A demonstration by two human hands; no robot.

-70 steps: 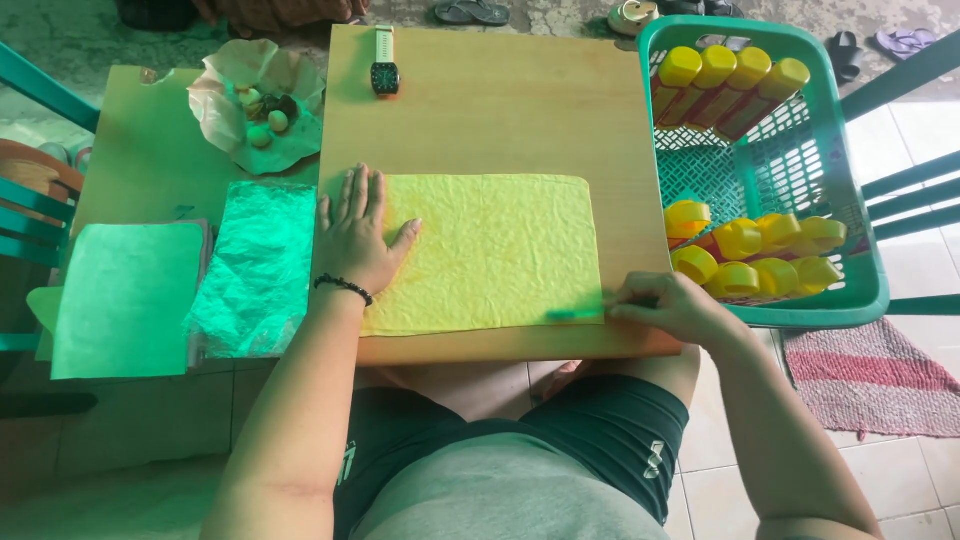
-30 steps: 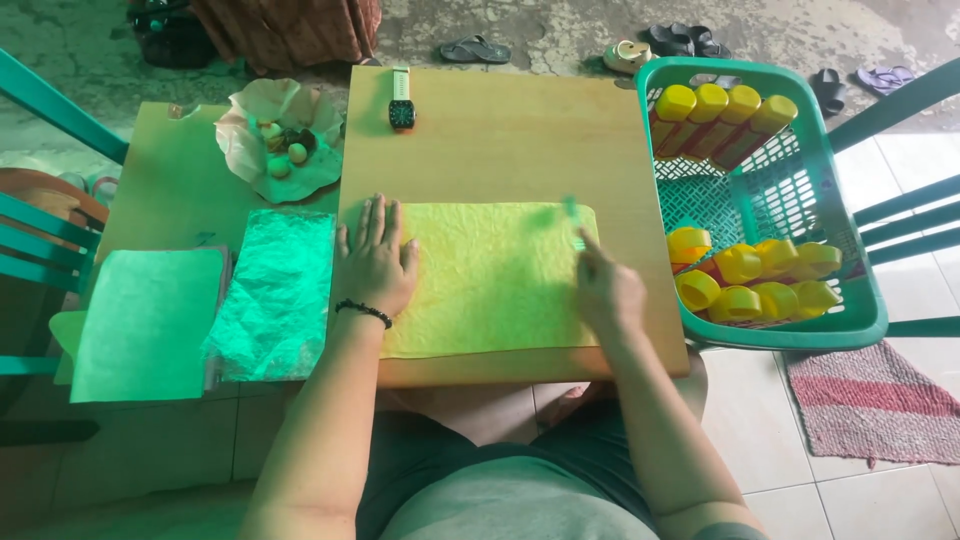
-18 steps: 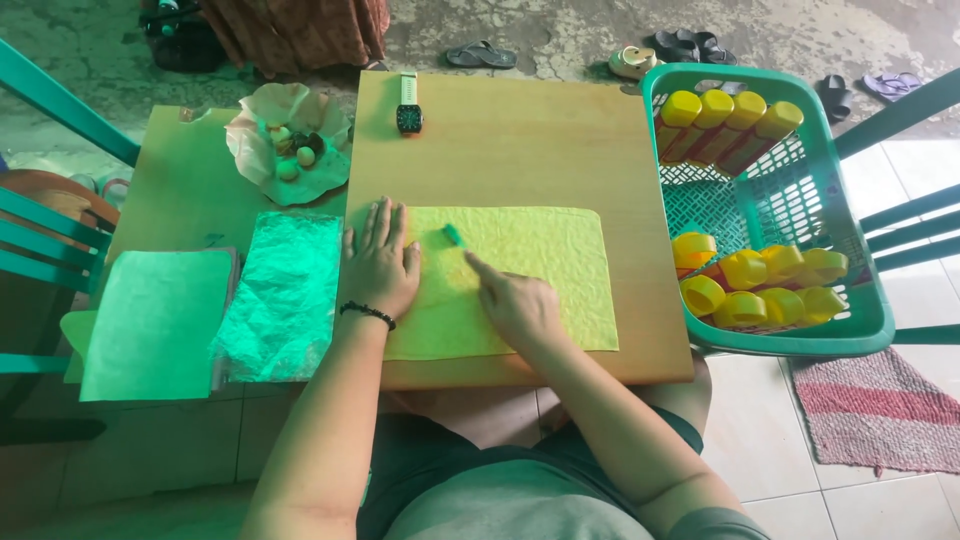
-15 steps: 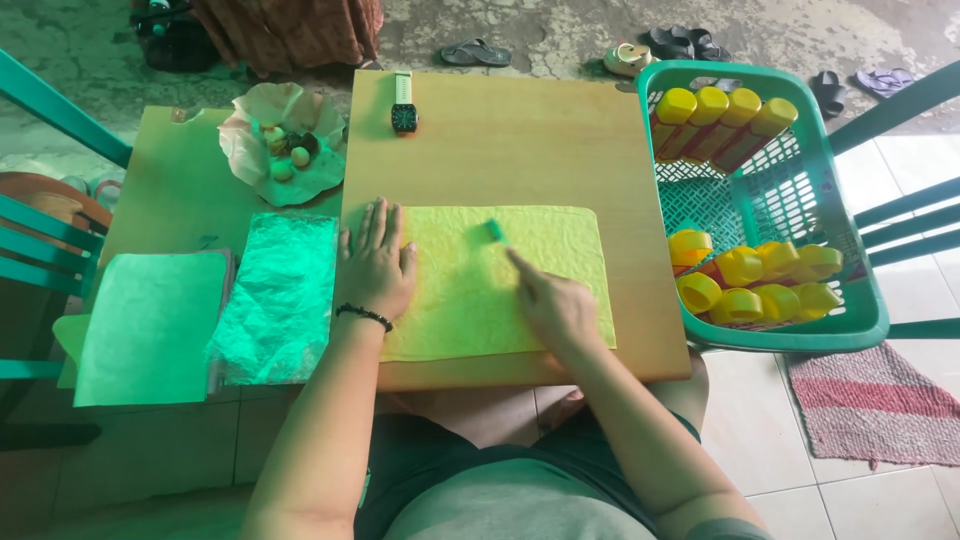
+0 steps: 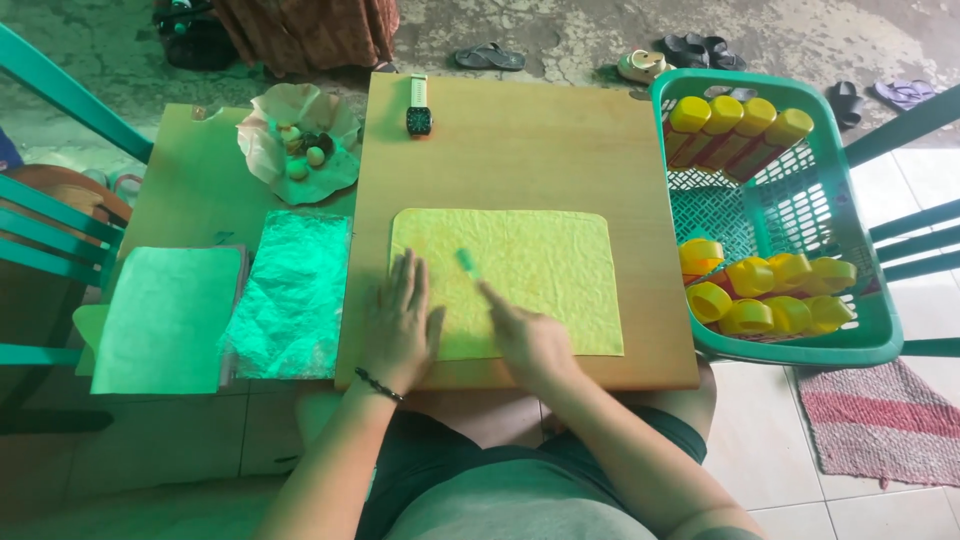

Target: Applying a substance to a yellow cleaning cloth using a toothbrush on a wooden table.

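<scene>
Left hand (image 5: 398,322) lying flat, fingers spread, pinning yellow sheet (image 5: 540,270) at its 8 o'clock corner. Right hand (image 5: 528,340) gripping small green tool (image 5: 468,263), stroking toward 11 o'clock. Sheet lying centred on wooden board (image 5: 520,140). Keeping pressure even, strokes overlapping.

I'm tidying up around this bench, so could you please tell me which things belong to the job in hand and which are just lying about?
In use:
left hand, flat on the yellow sheet
right hand, holding a green stick on the sheet
board under the sheet

Lying about:
watch
foil
green paper
wrapper with small balls
basket of yellow rolls
sandals
</scene>
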